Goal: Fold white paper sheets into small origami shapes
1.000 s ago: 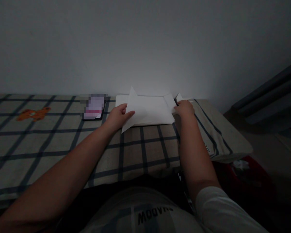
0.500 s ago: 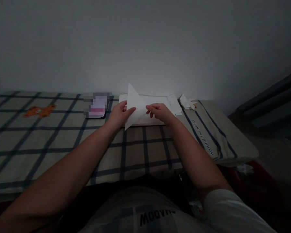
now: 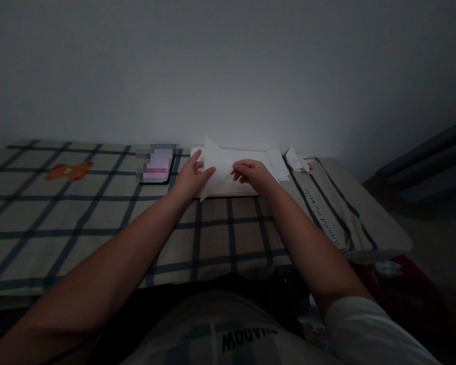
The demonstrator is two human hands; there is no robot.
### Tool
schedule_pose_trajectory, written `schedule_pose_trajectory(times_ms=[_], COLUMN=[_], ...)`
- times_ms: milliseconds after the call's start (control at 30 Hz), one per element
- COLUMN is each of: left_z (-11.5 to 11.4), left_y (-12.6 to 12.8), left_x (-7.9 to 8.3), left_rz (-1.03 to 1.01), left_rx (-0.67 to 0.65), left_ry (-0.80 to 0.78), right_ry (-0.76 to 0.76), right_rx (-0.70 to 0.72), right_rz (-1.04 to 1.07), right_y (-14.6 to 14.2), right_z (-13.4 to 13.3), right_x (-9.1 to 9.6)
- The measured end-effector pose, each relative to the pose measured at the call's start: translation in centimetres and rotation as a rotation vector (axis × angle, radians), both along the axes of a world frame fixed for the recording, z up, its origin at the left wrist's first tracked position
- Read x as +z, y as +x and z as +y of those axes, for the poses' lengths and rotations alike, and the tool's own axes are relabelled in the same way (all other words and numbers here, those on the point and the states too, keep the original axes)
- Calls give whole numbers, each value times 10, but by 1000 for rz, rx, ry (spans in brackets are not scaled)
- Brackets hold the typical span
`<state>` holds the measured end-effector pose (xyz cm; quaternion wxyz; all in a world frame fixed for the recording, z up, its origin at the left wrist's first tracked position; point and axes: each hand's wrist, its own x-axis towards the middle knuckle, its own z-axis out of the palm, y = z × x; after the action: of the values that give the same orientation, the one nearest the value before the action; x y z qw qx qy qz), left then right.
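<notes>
A white, folded sheet of paper [image 3: 216, 170] with a pointed top corner is held between my two hands, above a stack of white paper [image 3: 245, 154]. My left hand [image 3: 192, 176] grips its left edge, thumb in front and the other fingers partly hidden behind. At the paper's right tip, my right hand [image 3: 254, 175] pinches it between thumb and forefinger, the remaining fingers curled. The stack lies flat near the wall, partly covered by my hands and the folded sheet.
Left of the hands lies a phone [image 3: 157, 165] with a blurred screen. An orange bear figure [image 3: 70, 171] shows on the checked tablecloth [image 3: 110, 213]. Paper scraps [image 3: 295, 159] sit to the right. A red bin [image 3: 406, 284] stands below the table's right end.
The view has shifted slightly, so everything on the table appears a little further right. My left forefinger has lifted and straightened upward beside the paper. The right hand keeps its pinch.
</notes>
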<state>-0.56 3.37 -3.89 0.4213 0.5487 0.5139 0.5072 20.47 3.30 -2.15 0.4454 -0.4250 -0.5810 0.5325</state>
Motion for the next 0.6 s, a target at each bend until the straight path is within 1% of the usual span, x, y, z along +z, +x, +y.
schedule_pose_trajectory(times_ms=[67,100,200,333,433,533,600], left_z=[0,0,-3,-6,-4,-4,-5], left_y=[-1,-2,-3,-1,1,3,4], left_x=[1,1,3,1,-1,-1,0], left_rz=[32,47,69,58,-2,-76,-92], left_rx=[34,23,-92,-192,-282,-429,-488], left_ry=[-8,-4,35,79,76,67,78], right_ry=[-10,-18,-37,-24,-6,-9,-17], right_rx=[-17,-29,-39,23,38,47,59], right_rz=[14,21,40,66,78,78,80], right_y=[-2,-3,-4,-5,-5,-5,-5], right_z=[-1,-1,-4,-7,-7,-7,-7], right_x=[1,2,5,6,5,3,3])
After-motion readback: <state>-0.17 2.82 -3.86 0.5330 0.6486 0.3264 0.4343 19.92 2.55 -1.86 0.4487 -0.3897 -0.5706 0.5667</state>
